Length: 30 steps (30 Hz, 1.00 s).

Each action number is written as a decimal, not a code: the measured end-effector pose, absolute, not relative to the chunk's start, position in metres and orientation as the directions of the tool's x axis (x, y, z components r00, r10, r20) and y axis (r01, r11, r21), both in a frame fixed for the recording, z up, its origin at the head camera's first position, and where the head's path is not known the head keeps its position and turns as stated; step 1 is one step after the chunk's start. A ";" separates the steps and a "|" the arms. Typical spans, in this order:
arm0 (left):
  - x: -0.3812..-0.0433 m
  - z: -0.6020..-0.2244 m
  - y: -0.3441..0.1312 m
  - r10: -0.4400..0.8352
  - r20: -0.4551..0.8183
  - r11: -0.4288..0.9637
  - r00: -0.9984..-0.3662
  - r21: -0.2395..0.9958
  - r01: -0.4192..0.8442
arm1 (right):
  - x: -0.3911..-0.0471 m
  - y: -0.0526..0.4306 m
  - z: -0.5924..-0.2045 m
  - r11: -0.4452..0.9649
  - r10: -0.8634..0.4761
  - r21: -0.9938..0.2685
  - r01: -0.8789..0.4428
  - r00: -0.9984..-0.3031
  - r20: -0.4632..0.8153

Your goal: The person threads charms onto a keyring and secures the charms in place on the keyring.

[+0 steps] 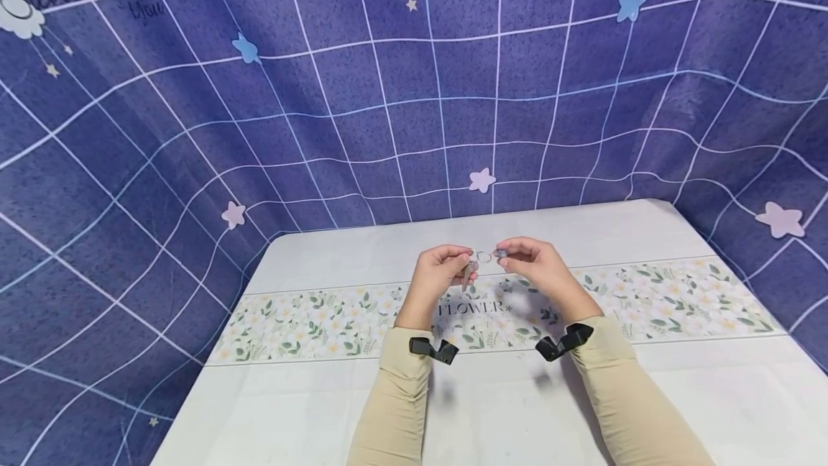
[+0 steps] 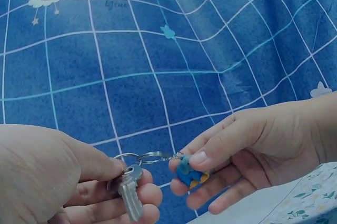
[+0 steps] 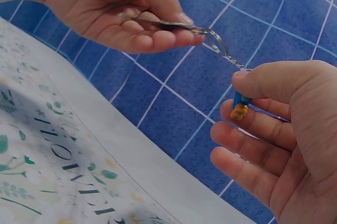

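Note:
My left hand [image 1: 438, 275] pinches a key ring [image 2: 128, 156] between thumb and fingers, with a silver key [image 2: 130, 195] hanging over the fingers. Linked to that ring is a second ring [image 2: 154, 156], joined by a short chain [image 3: 238, 63] to a small blue figure charm [image 2: 185, 172] with yellow feet. The charm is pinched between the thumb and forefinger of my right hand [image 1: 538, 265]. In the right wrist view the rings and chain stretch across the gap between both hands. Both hands are held above the table, and part of the charm is hidden by the thumb.
A white table [image 1: 291, 408] lies below, crossed by a floral printed band [image 1: 291, 326] with lettering. Behind it and at the sides hangs a blue grid-patterned curtain [image 1: 336, 128]. Black wrist cameras [image 1: 435, 349] sit on both sleeves.

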<state>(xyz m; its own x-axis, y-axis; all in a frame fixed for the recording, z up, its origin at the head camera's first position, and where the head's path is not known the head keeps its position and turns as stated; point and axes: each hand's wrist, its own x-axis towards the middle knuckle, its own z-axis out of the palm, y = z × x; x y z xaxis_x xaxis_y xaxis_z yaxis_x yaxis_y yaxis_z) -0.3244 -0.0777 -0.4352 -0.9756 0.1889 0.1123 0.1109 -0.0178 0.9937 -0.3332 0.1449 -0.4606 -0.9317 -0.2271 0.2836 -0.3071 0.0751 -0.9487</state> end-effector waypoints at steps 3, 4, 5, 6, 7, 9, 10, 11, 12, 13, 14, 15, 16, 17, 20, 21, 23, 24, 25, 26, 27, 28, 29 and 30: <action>-0.325 -0.437 -0.078 0.202 0.078 -0.024 -0.976 0.997 0.075 | -0.334 0.148 -0.456 0.088 -0.228 -0.942 -0.323 -0.927 0.297; -0.325 -0.437 -0.078 0.203 0.065 -0.024 -0.977 0.998 0.061 | -0.334 0.149 -0.454 0.099 -0.227 -0.939 -0.330 -0.926 0.301; -0.325 -0.437 -0.078 0.205 0.050 -0.023 -0.977 0.999 0.047 | -0.334 0.150 -0.452 0.113 -0.230 -0.934 -0.338 -0.924 0.306; -0.325 -0.438 -0.078 0.211 0.035 -0.025 -0.977 0.999 0.030 | -0.334 0.151 -0.450 0.124 -0.232 -0.930 -0.345 -0.922 0.311; -0.325 -0.437 -0.077 0.216 0.020 -0.021 -0.976 1.000 0.015 | -0.334 0.152 -0.448 0.136 -0.235 -0.927 -0.350 -0.920 0.313; -0.325 -0.438 -0.077 0.237 -0.008 -0.027 -0.972 1.000 -0.015 | -0.334 0.154 -0.444 0.163 -0.232 -0.921 -0.354 -0.921 0.313; -0.325 -0.438 -0.077 0.248 -0.020 -0.034 -0.968 0.999 -0.030 | -0.334 0.155 -0.443 0.172 -0.230 -0.921 -0.350 -0.923 0.308; -0.324 -0.438 -0.077 0.260 -0.031 -0.043 -0.965 0.998 -0.044 | -0.334 0.156 -0.441 0.179 -0.234 -0.918 -0.353 -0.922 0.309; -0.324 -0.438 -0.077 0.272 -0.040 -0.049 -0.961 0.997 -0.055 | -0.334 0.157 -0.440 0.184 -0.234 -0.919 -0.350 -0.923 0.305; -0.324 -0.439 -0.077 0.283 -0.047 -0.055 -0.958 0.996 -0.065 | -0.334 0.158 -0.439 0.188 -0.233 -0.919 -0.346 -0.925 0.301; -0.324 -0.440 -0.077 0.293 -0.048 -0.064 -0.955 0.995 -0.070 | -0.334 0.159 -0.438 0.191 -0.233 -0.920 -0.343 -0.926 0.297; -0.324 -0.441 -0.077 0.300 -0.048 -0.071 -0.953 0.995 -0.072 | -0.334 0.159 -0.437 0.192 -0.236 -0.921 -0.340 -0.926 0.293; -0.324 -0.442 -0.077 0.307 -0.049 -0.078 -0.951 0.994 -0.076 | -0.334 0.160 -0.436 0.196 -0.239 -0.920 -0.339 -0.926 0.291; -0.324 -0.443 -0.077 0.313 -0.046 -0.083 -0.949 0.994 -0.075 | -0.334 0.161 -0.435 0.203 -0.242 -0.918 -0.340 -0.926 0.290; -0.323 -0.445 -0.077 0.335 -0.036 -0.100 -0.942 0.992 -0.074 | -0.334 0.163 -0.432 0.221 -0.240 -0.913 -0.342 -0.927 0.289; -0.323 -0.445 -0.076 0.343 -0.037 -0.105 -0.939 0.991 -0.078 | -0.334 0.165 -0.431 0.227 -0.240 -0.910 -0.346 -0.926 0.292; -0.323 -0.446 -0.075 0.357 -0.037 -0.108 -0.933 0.991 -0.081 | -0.334 0.166 -0.430 0.239 -0.240 -0.904 -0.353 -0.924 0.297; -0.323 -0.446 -0.075 0.359 -0.040 -0.108 -0.932 0.991 -0.085 | -0.335 0.167 -0.430 0.245 -0.241 -0.902 -0.356 -0.923 0.299; -0.322 -0.446 -0.074 0.361 -0.043 -0.110 -0.931 0.990 -0.089 | -0.335 0.168 -0.430 0.256 -0.243 -0.897 -0.360 -0.922 0.300; -0.322 -0.446 -0.074 0.358 -0.046 -0.105 -0.932 0.990 -0.090 | -0.336 0.169 -0.431 0.269 -0.249 -0.892 -0.364 -0.921 0.301; -0.322 -0.445 -0.074 0.352 -0.051 -0.098 -0.935 0.991 -0.091 | -0.336 0.170 -0.430 0.277 -0.251 -0.890 -0.362 -0.921 0.297; -0.322 -0.445 -0.074 0.343 -0.049 -0.089 -0.938 0.992 -0.085 | -0.337 0.171 -0.430 0.290 -0.253 -0.886 -0.361 -0.922 0.293; -0.322 -0.445 -0.075 0.333 -0.049 -0.078 -0.942 0.994 -0.080 | -0.337 0.172 -0.429 0.303 -0.256 -0.883 -0.359 -0.923 0.288; -0.323 -0.444 -0.075 0.322 -0.049 -0.067 -0.945 0.995 -0.075 | -0.337 0.173 -0.428 0.317 -0.262 -0.877 -0.361 -0.922 0.284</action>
<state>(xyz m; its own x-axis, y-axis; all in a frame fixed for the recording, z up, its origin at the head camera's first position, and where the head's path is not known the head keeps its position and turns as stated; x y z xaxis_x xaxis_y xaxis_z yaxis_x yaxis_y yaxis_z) -0.3227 -0.0752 -0.4440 -0.9453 0.3224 -0.0491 -0.0746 -0.0672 0.9949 -0.3370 0.1734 -0.4284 -0.9221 -0.2623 0.2844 -0.3607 0.3173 -0.8771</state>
